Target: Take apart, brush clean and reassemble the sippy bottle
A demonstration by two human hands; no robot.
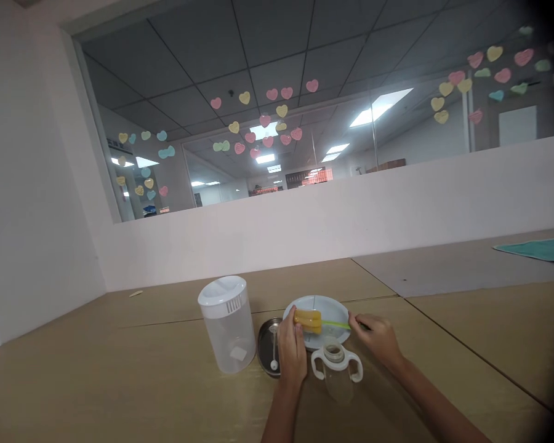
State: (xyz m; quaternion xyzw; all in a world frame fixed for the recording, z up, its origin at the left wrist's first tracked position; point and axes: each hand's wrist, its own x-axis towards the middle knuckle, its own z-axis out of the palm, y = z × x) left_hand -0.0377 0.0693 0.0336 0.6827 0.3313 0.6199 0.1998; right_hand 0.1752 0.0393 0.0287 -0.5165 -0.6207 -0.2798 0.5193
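My left hand (pixel 292 351) is wrapped round a yellow ribbed piece (pixel 308 320), perhaps a bottle lid. A thin green stick (pixel 336 324) runs from this piece to my right hand (pixel 377 336), whose fingers pinch its other end. Whether the stick goes inside the yellow piece I cannot tell. Below both hands lies a white plate (pixel 337 306). A clear baby bottle (pixel 339 383) with two white handles stands open-topped in front of the plate. Left of my left hand, a round metal dish (pixel 264 354) holds a white straw (pixel 274 354) with a ball at its end.
A translucent jug (pixel 231 338) with a white lid stands left of the metal dish. The tan tabletop (pixel 120 369) meets a white wall (pixel 305 227) under a window with heart-shaped notes. A teal cloth (pixel 545 248) lies at the far right; a small flat piece (pixel 136 293) lies far left.
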